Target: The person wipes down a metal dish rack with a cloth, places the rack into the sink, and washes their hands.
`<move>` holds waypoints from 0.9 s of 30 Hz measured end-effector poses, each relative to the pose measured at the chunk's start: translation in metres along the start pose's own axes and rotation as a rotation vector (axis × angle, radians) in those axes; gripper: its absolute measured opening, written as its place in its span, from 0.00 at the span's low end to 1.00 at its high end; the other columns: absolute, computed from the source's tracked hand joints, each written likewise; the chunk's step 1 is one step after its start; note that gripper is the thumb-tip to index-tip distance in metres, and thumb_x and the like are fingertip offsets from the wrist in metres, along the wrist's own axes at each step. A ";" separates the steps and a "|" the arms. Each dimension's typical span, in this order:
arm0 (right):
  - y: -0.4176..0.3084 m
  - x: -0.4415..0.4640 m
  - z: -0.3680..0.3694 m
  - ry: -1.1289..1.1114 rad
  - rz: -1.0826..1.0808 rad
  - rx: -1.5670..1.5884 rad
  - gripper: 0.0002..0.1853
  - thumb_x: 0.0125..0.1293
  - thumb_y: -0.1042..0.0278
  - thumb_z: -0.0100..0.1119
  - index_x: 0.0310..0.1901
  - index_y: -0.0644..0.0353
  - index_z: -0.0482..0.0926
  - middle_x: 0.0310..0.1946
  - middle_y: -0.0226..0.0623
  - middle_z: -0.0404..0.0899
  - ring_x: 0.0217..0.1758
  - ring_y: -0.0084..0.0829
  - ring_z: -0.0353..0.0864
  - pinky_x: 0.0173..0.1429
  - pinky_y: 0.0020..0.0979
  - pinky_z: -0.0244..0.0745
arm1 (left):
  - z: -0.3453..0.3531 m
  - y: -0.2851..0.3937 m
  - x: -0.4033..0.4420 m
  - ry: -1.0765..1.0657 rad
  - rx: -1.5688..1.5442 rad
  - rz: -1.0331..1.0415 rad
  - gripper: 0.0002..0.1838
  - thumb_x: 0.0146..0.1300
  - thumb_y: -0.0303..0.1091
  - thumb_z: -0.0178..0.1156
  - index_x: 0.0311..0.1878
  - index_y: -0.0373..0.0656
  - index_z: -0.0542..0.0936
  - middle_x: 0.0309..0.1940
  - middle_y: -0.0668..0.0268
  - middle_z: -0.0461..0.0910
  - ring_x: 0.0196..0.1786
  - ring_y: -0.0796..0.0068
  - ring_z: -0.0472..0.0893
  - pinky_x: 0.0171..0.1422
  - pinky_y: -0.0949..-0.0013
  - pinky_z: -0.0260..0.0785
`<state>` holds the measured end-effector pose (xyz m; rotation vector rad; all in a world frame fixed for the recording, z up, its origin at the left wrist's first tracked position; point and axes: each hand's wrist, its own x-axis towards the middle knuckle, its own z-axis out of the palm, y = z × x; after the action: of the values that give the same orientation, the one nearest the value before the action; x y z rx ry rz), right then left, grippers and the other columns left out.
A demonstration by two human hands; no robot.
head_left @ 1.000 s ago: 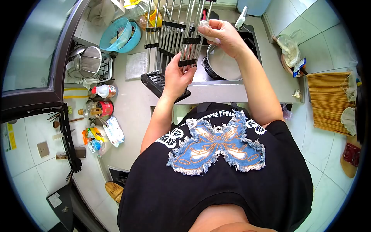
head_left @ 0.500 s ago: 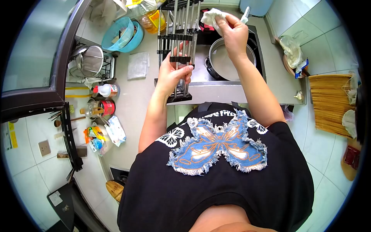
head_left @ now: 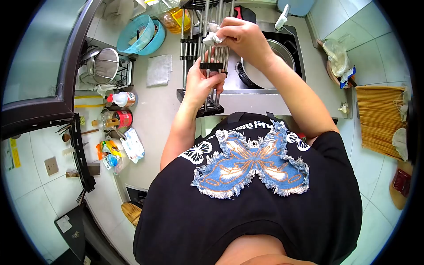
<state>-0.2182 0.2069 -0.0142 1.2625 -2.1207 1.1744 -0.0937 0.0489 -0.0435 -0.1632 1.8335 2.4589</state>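
The left hand (head_left: 201,87) grips the rack (head_left: 211,66), the right hand (head_left: 247,42) pinches a crumpled tissue (head_left: 211,39) at its rods — seemingly mid-work, the amount left unclear.

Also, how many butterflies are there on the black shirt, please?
3: the large denim butterfly in the middle, the left white butterfly and the right white butterfly on either side. Folds may hide others.

- Black shirt (head_left: 256,214): white lettering (head_left: 256,125) across the fabric, partly folded, illegible.
- Oil bottle (head_left: 172,25): yellow label (head_left: 179,16), print too small to read.
- Jar (head_left: 109,121): red label (head_left: 125,119), wording unresolved.
- Red-capped bottle (head_left: 120,99): printed label (head_left: 130,99), illegible.
- Dark appliance (head_left: 76,238): white sticker (head_left: 64,223), marks unreadable.
- No text, brand or number can be read.
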 end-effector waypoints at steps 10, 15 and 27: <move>-0.025 0.003 0.021 0.134 0.327 0.065 0.10 0.55 0.75 0.67 0.40 0.61 0.82 0.31 0.46 0.84 0.37 0.45 0.86 0.44 0.41 0.81 | -0.001 -0.007 0.008 0.125 0.171 0.120 0.17 0.57 0.15 0.63 0.48 0.36 0.72 0.25 0.66 0.78 0.18 0.78 0.75 0.19 0.72 0.66; -0.026 -0.003 0.023 0.048 0.471 0.272 0.11 0.59 0.70 0.65 0.42 0.63 0.87 0.30 0.39 0.85 0.31 0.27 0.84 0.39 0.29 0.79 | 0.007 -0.014 0.008 0.151 0.237 0.167 0.18 0.58 0.17 0.62 0.51 0.34 0.72 0.22 0.67 0.77 0.17 0.79 0.75 0.19 0.72 0.65; -0.030 -0.012 0.045 0.141 0.546 0.427 0.17 0.66 0.71 0.63 0.55 0.62 0.83 0.36 0.36 0.87 0.36 0.18 0.82 0.44 0.25 0.79 | 0.013 -0.021 0.010 0.181 0.273 0.186 0.18 0.61 0.15 0.60 0.52 0.30 0.67 0.23 0.62 0.78 0.20 0.74 0.77 0.21 0.70 0.67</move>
<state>-0.1834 0.1683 -0.0341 0.7208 -2.2484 1.9629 -0.1015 0.0670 -0.0607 -0.2133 2.3378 2.3392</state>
